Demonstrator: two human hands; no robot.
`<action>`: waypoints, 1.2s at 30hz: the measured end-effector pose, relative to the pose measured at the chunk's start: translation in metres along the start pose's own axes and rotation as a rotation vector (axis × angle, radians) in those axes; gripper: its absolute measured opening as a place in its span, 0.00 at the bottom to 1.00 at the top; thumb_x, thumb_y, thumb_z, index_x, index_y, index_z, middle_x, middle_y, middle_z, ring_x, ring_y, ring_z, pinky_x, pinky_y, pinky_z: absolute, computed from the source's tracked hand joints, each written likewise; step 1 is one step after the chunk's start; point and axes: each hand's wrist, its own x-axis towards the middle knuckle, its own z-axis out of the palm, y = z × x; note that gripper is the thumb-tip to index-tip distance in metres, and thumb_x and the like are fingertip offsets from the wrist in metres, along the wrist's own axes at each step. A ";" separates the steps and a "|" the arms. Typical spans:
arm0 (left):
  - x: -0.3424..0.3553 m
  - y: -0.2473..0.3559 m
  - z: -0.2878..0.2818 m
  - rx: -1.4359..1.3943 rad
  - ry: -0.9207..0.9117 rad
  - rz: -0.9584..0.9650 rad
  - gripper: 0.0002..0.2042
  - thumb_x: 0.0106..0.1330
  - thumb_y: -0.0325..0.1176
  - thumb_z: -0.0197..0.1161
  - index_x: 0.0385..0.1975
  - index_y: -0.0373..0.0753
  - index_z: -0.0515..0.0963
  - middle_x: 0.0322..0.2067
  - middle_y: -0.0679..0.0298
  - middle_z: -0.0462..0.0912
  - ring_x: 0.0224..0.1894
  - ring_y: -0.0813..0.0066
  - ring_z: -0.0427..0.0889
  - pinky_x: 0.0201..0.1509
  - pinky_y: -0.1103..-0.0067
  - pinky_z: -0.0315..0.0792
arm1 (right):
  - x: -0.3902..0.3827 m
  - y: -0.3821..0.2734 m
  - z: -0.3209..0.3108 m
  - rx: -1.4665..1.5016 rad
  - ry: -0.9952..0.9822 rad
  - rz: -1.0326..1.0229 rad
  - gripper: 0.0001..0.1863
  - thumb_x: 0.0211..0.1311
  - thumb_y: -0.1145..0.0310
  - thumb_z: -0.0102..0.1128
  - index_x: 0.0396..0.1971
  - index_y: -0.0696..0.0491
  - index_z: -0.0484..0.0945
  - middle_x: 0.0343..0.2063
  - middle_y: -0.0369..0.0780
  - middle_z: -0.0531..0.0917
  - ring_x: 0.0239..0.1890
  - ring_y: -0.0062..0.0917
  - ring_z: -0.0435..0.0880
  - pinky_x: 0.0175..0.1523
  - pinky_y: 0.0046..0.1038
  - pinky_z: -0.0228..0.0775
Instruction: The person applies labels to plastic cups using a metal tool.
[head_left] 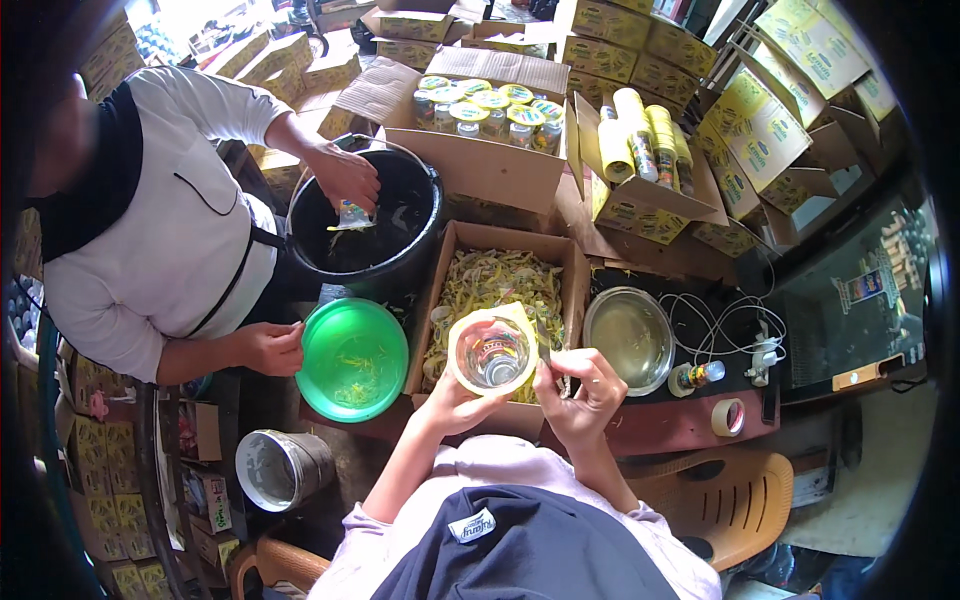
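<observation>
My left hand (458,405) is closed around a clear plastic cup (493,358); a yellow film edge rings its mouth and sticks out at one corner. Pinched in the fingers of my right hand (585,393) is a thin, dark knife (543,340), its blade up against the yellow edge on the cup's right side. Below the cup stands a cardboard box (578,300) filled with yellow and pale film strips (500,280). To its left, a co-worker's hand (272,350) is at the rim of a green basin (400,345) with yellow scraps inside.
The co-worker's other hand (345,180) holds a cup over a black bucket (432,215). On the right are a bowl of cloudy liquid (630,340), white cables (715,320), a small bottle (697,377) and a tape roll (728,417). An open carton (475,168) holds lidded cups.
</observation>
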 end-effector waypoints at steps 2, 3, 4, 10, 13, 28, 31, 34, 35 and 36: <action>-0.001 0.001 0.001 -0.008 0.003 0.005 0.37 0.47 0.23 0.63 0.56 0.34 0.49 0.50 0.55 0.60 0.55 0.67 0.64 0.57 0.73 0.60 | -0.001 -0.004 0.000 0.002 0.004 -0.002 0.08 0.39 0.83 0.62 0.22 0.59 0.75 0.19 0.39 0.76 0.21 0.21 0.76 0.25 0.18 0.67; -0.001 0.002 0.001 -0.016 0.003 0.012 0.37 0.48 0.23 0.63 0.56 0.35 0.48 0.50 0.55 0.60 0.55 0.67 0.64 0.57 0.73 0.60 | -0.001 -0.006 0.000 0.002 0.012 -0.005 0.08 0.38 0.83 0.62 0.22 0.59 0.75 0.20 0.39 0.76 0.21 0.21 0.76 0.25 0.18 0.67; -0.002 0.002 0.002 -0.017 0.005 0.011 0.37 0.48 0.23 0.63 0.56 0.35 0.48 0.50 0.55 0.60 0.55 0.67 0.64 0.57 0.73 0.60 | -0.002 -0.006 0.000 0.002 0.009 -0.005 0.08 0.38 0.83 0.62 0.22 0.59 0.75 0.20 0.39 0.76 0.21 0.21 0.76 0.25 0.18 0.67; -0.004 0.000 0.006 0.032 0.020 0.019 0.37 0.50 0.22 0.62 0.57 0.35 0.45 0.51 0.54 0.59 0.56 0.66 0.62 0.58 0.72 0.59 | -0.004 -0.008 0.000 -0.021 0.037 -0.041 0.09 0.38 0.83 0.62 0.22 0.59 0.73 0.19 0.39 0.76 0.21 0.21 0.76 0.24 0.18 0.67; -0.006 -0.001 0.008 0.010 0.082 -0.014 0.32 0.51 0.26 0.63 0.56 0.36 0.54 0.55 0.54 0.53 0.55 0.64 0.64 0.59 0.73 0.58 | -0.004 -0.010 0.000 -0.053 0.041 -0.047 0.09 0.37 0.82 0.63 0.21 0.58 0.72 0.19 0.39 0.76 0.20 0.21 0.75 0.23 0.18 0.66; -0.009 0.004 0.014 0.299 -0.006 0.044 0.25 0.54 0.29 0.62 0.53 0.38 0.63 0.57 0.53 0.50 0.60 0.62 0.56 0.63 0.73 0.50 | 0.001 -0.013 0.003 -0.099 0.086 -0.093 0.09 0.37 0.81 0.63 0.21 0.57 0.72 0.20 0.39 0.76 0.21 0.23 0.77 0.25 0.20 0.68; -0.008 0.004 0.013 0.200 -0.012 0.007 0.29 0.54 0.28 0.62 0.56 0.37 0.58 0.57 0.53 0.50 0.59 0.63 0.57 0.62 0.73 0.51 | 0.006 -0.011 -0.001 -0.109 0.070 -0.119 0.09 0.37 0.81 0.63 0.20 0.58 0.72 0.20 0.40 0.77 0.22 0.24 0.77 0.26 0.21 0.69; -0.008 0.003 0.010 0.158 -0.055 -0.094 0.31 0.53 0.27 0.62 0.57 0.36 0.55 0.57 0.54 0.51 0.59 0.64 0.57 0.62 0.74 0.52 | 0.006 -0.010 -0.003 -0.060 0.045 -0.088 0.09 0.37 0.81 0.63 0.20 0.58 0.73 0.20 0.40 0.77 0.22 0.24 0.77 0.27 0.21 0.69; -0.009 0.002 0.012 0.116 -0.021 -0.088 0.31 0.53 0.28 0.62 0.57 0.36 0.56 0.57 0.53 0.52 0.59 0.63 0.57 0.62 0.73 0.52 | 0.005 -0.010 -0.003 -0.055 0.045 -0.091 0.09 0.37 0.82 0.63 0.21 0.58 0.73 0.20 0.40 0.77 0.21 0.24 0.77 0.27 0.21 0.69; -0.009 0.002 0.012 0.074 0.013 -0.082 0.30 0.53 0.28 0.62 0.56 0.36 0.56 0.57 0.53 0.52 0.59 0.63 0.57 0.62 0.73 0.52 | 0.004 -0.010 -0.003 -0.050 0.045 -0.094 0.09 0.37 0.82 0.63 0.21 0.58 0.73 0.20 0.40 0.77 0.21 0.23 0.77 0.27 0.20 0.69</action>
